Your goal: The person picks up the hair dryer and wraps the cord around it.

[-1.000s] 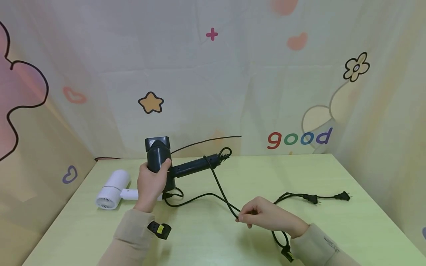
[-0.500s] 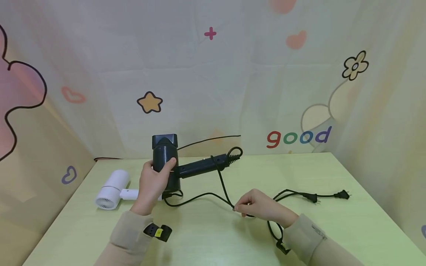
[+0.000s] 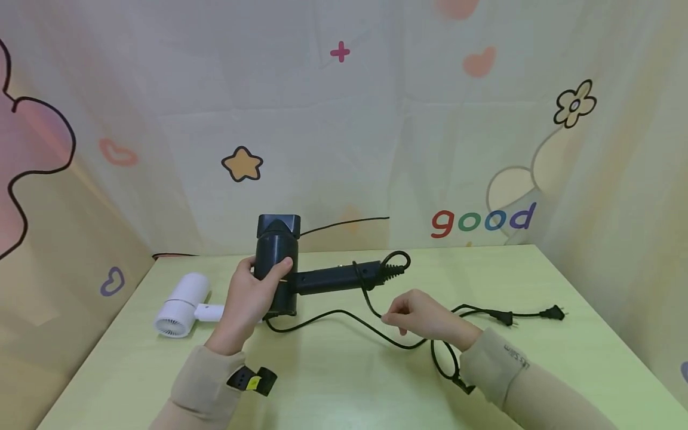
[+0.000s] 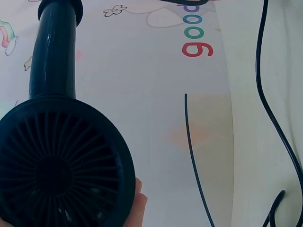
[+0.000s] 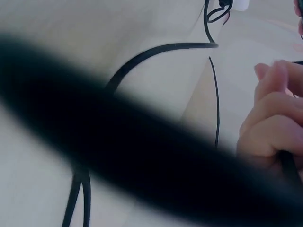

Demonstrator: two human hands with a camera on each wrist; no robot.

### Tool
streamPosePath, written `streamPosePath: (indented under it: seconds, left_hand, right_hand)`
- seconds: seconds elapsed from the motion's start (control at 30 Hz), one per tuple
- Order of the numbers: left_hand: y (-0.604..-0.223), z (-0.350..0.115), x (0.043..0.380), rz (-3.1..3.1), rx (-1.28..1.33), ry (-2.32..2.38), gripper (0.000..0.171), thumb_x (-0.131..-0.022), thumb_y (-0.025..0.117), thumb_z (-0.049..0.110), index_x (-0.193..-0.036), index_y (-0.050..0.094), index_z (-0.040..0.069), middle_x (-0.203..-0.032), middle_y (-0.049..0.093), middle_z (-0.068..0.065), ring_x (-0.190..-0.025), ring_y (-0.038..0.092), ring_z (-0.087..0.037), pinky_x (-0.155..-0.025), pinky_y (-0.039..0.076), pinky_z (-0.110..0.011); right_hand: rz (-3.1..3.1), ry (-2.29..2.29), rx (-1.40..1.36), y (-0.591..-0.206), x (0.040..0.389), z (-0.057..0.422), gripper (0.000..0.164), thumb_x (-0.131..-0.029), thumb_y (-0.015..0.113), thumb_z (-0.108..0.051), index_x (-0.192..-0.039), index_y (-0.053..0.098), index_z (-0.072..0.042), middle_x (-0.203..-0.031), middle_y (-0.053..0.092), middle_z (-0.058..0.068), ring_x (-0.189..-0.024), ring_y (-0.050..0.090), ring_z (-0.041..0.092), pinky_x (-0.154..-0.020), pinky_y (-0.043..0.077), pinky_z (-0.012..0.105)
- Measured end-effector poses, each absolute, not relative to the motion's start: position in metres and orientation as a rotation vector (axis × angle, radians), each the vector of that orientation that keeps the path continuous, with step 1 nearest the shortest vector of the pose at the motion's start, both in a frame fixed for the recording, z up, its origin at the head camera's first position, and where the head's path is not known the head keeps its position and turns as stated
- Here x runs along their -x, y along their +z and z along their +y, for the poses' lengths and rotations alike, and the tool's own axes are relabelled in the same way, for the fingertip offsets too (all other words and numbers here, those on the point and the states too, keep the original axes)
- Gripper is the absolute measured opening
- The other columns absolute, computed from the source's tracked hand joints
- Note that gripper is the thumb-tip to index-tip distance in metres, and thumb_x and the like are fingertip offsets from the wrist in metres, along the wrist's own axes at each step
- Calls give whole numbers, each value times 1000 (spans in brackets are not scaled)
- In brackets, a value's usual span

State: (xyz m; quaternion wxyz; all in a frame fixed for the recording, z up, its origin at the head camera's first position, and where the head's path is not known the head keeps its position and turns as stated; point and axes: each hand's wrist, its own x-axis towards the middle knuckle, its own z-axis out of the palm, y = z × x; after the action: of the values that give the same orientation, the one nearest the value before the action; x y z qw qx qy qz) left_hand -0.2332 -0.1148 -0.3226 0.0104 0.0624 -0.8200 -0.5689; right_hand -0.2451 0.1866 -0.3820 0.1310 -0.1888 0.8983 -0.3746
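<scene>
My left hand (image 3: 252, 298) grips the barrel of a dark hair dryer (image 3: 276, 254), thumb across its near side. The dryer's handle (image 3: 333, 278) points right, ending in a cord loop. In the left wrist view the round slatted air intake (image 4: 57, 175) faces the camera, with fingertips (image 4: 137, 203) at its edge. My right hand (image 3: 427, 319) pinches the dryer's black cord (image 3: 371, 301) between thumb and fingers, right of the handle. In the right wrist view the fingers (image 5: 272, 127) are curled round the cord, and a blurred dark strip crosses the foreground.
A white hair dryer (image 3: 183, 304) lies on the light green table (image 3: 322, 382) at the left, its handle partly behind my left hand. Its black cord (image 3: 344, 312) runs right across the tabletop. Two black plugs (image 3: 552, 313) lie at the right. A printed curtain (image 3: 344, 131) stands behind.
My left hand has carried the dark dryer to the right, and its handle has levelled out. My right hand has risen with the dark dryer's cord, leaving the white dryer's cord lower down.
</scene>
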Motion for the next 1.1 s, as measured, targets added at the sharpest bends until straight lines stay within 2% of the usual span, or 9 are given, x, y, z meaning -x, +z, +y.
streamPosePath:
  seconds: [0.33, 0.47, 0.57, 0.7, 0.8, 0.9, 1.1]
  left_hand:
    - [-323, -109, 228, -2569, -125, -1806, 86, -84, 59, 58, -143, 26, 4, -124, 51, -17, -106, 60, -30, -87, 51, -42]
    - [-324, -107, 227, -2565, -96, -1827, 84, -85, 60, 56, -142, 27, 4, -123, 52, -18, -105, 61, -29, -87, 51, -41]
    - [-326, -106, 226, -2575, -71, -1832, 84, -85, 60, 55, -143, 27, 4, -123, 52, -18, -105, 61, -29, -88, 51, -43]
    - [-330, -104, 226, -2592, -48, -1831, 84, -85, 61, 55, -143, 27, 4, -121, 54, -19, -100, 63, -27, -86, 52, -42]
    - [-334, -103, 227, -2601, -48, -1843, 82, -84, 63, 53, -142, 29, 6, -118, 56, -19, -95, 65, -25, -82, 54, -40]
    - [-337, -102, 228, -2610, -29, -1849, 79, -84, 65, 49, -140, 31, 7, -118, 56, -20, -93, 66, -26, -78, 55, -39]
    - [-339, -102, 227, -2664, 25, -1778, 79, -83, 67, 48, -141, 32, 7, -120, 55, -19, -94, 65, -27, -77, 55, -41]
  right_hand:
    - [2703, -1080, 540, -376, 253, 182, 28, -93, 59, -27, -71, 62, -10, -55, 51, -1, -48, 34, 11, -50, 30, 25]
    - [2748, -1103, 563, -374, 257, 180, 16, -92, 59, -21, -87, 68, -9, -55, 51, 0, -48, 37, 11, -49, 30, 24]
    - [2796, -1110, 619, -370, 262, 179, 11, -90, 59, -12, -87, 68, -6, -56, 55, 2, -50, 42, 11, -50, 33, 25]
    - [2808, -1131, 650, -362, 264, 177, 15, -86, 59, -4, -72, 64, -5, -61, 59, 2, -57, 46, 13, -56, 36, 27]
    - [2786, -1162, 657, -356, 264, 176, 13, -88, 60, -8, -76, 65, -3, -64, 59, 2, -61, 47, 14, -58, 38, 27]
    - [2819, -1129, 673, -352, 264, 176, 19, -91, 61, -17, -80, 67, -2, -62, 55, 1, -59, 45, 13, -57, 37, 26]
    - [2930, -994, 621, -349, 271, 182, 25, -93, 60, -25, -77, 65, -7, -57, 44, -4, -54, 38, 11, -55, 35, 26]
